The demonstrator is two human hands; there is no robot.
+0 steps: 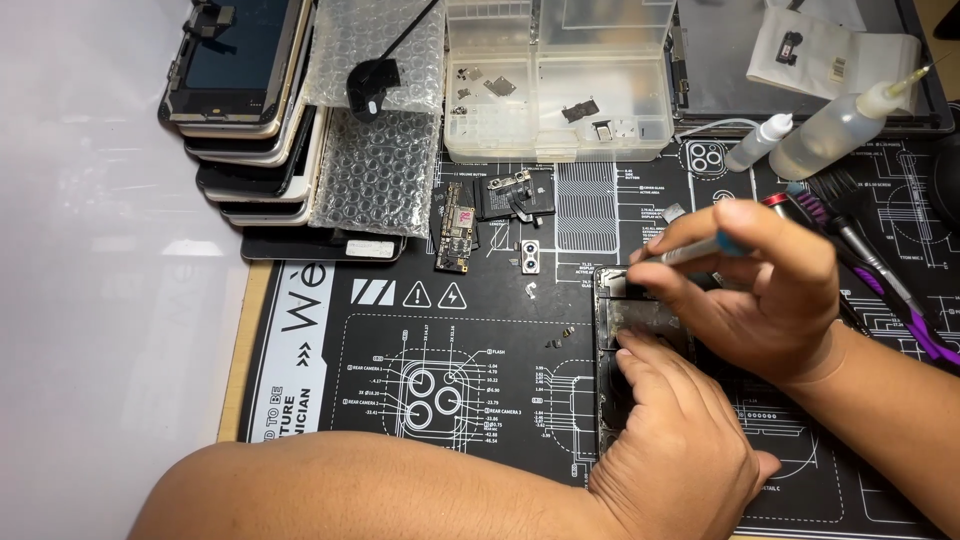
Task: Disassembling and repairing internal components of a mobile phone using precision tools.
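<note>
- My left hand (pixel 672 440) lies flat on the opened phone body (pixel 640 330), fingers pressed together and fingertips (pixel 640 352) holding the phone down on the black repair mat (pixel 330 330) at the near right of the table (pixel 110 250).
- My right hand (pixel 765 290) reaches in from the right, pinching a slim metal tool (pixel 690 251) whose tip points left at the far end of the phone; the tip's exact contact point is too small to tell.
- On the mat, left of the phone's far end, lie a small camera bracket (pixel 530 256), a narrow circuit board (pixel 456 228) and a dark cluster of parts (pixel 515 195), all apart from the phone.
- A few tiny screws (pixel 560 338) sit just beside the phone's left edge.
- Far of these stands a clear plastic parts box (pixel 555 80), with sheets of bubble wrap (pixel 375 120) to its left.
- A stack of phone screens (pixel 245 110) rests at the far left, partly on the white table.
- Two squeeze bottles (pixel 820 135) lie at the far right, near purple-handled tools (pixel 890 280) spread behind my right hand.
</note>
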